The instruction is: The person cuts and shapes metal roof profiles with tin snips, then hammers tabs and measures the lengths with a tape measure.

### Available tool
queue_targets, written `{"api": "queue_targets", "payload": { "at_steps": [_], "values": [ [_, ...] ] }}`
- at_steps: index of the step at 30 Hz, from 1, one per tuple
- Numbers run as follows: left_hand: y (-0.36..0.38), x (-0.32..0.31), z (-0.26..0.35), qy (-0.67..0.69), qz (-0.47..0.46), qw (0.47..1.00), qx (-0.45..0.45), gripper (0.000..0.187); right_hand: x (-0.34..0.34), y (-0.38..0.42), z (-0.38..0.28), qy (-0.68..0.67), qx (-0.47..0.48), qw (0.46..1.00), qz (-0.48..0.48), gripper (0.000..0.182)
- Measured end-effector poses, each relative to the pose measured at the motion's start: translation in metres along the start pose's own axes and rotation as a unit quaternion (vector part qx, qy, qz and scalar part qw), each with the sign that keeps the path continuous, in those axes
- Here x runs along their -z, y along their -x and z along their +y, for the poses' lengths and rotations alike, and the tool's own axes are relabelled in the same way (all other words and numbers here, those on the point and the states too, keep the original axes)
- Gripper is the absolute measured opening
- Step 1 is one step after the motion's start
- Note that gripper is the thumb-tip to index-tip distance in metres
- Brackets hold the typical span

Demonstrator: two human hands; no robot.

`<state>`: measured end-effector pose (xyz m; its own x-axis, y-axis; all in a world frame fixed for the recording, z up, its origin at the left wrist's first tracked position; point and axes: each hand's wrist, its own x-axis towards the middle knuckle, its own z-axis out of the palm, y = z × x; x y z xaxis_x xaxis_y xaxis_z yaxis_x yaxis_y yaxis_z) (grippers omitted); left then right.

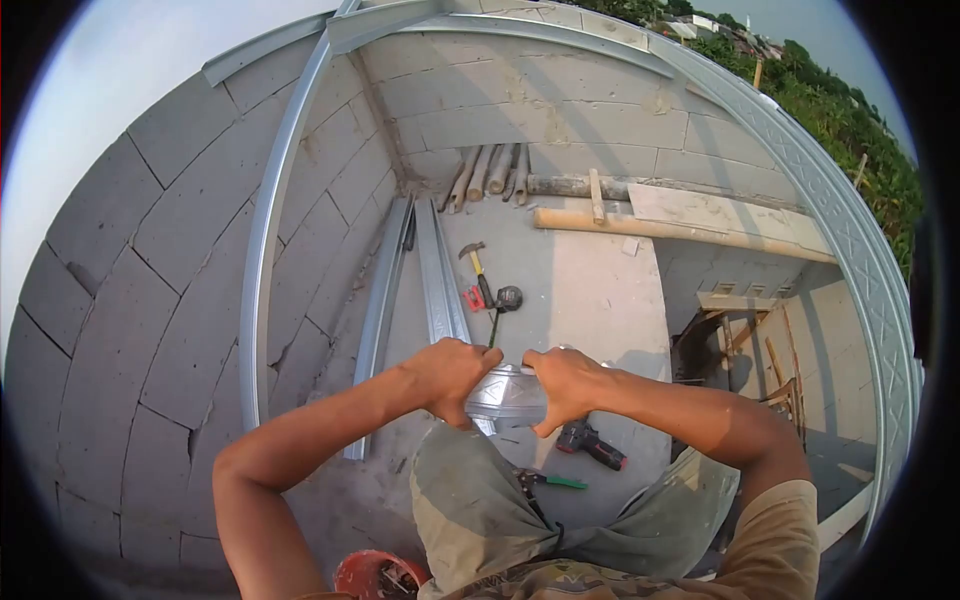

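Observation:
A shiny galvanized steel channel (pixel 507 392) with an embossed pattern spans the gap between my two hands, just above my knees. My left hand (pixel 455 378) is closed around its left end, thumb on the near side. On the other end, my right hand (pixel 568 385) grips with fingers over the top and the thumb below. How far the metal reaches under my palms is hidden. Right below my right hand lies a cordless drill (pixel 592 443). Green-handled snips (pixel 550 481) rest on the floor between my legs.
Ahead lie a hammer (pixel 478 272), a round black tape-like object (pixel 509 298) and long steel channels (pixel 385 320). A red bucket (pixel 378 575) stands by my left leg. A floor opening (pixel 730 340) drops away at right. Steel framing (pixel 270 230) rises at left; bamboo poles (pixel 600 222) lie behind.

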<state>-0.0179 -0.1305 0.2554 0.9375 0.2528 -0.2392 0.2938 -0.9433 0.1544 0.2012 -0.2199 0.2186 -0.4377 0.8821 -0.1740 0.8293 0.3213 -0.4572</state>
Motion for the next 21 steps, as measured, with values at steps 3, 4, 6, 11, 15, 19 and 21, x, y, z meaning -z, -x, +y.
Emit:
{"api": "queue_targets", "payload": {
  "at_steps": [3,4,6,11,15,19,21],
  "values": [
    [0.014,-0.008,0.001,0.037,0.009,0.999,-0.011,0.074,-0.007,-0.001,-0.006,-0.054,0.008,0.998,-0.040,0.081],
    [0.015,-0.010,0.003,-0.010,0.032,0.999,-0.019,0.073,-0.017,-0.005,-0.002,-0.037,0.021,0.999,0.000,0.081],
    [0.018,-0.004,0.009,-0.129,0.045,0.990,-0.027,0.070,-0.029,-0.008,-0.002,-0.017,0.050,0.996,0.068,0.081],
    [0.031,0.016,0.003,-0.114,0.058,0.991,-0.031,0.070,-0.004,-0.013,-0.011,0.002,0.074,0.997,0.032,0.082],
    [0.039,0.010,0.012,-0.079,0.060,0.989,-0.112,0.064,-0.004,0.011,-0.032,-0.168,0.024,0.979,-0.114,0.074],
    [0.039,-0.011,0.016,-0.109,0.069,0.982,-0.142,0.056,-0.030,0.013,-0.034,-0.276,0.031,0.948,-0.157,0.062],
    [0.036,-0.011,0.005,-0.231,0.186,0.935,-0.195,0.072,-0.043,0.007,-0.017,-0.303,0.021,0.943,-0.137,0.057]
  ]
}}
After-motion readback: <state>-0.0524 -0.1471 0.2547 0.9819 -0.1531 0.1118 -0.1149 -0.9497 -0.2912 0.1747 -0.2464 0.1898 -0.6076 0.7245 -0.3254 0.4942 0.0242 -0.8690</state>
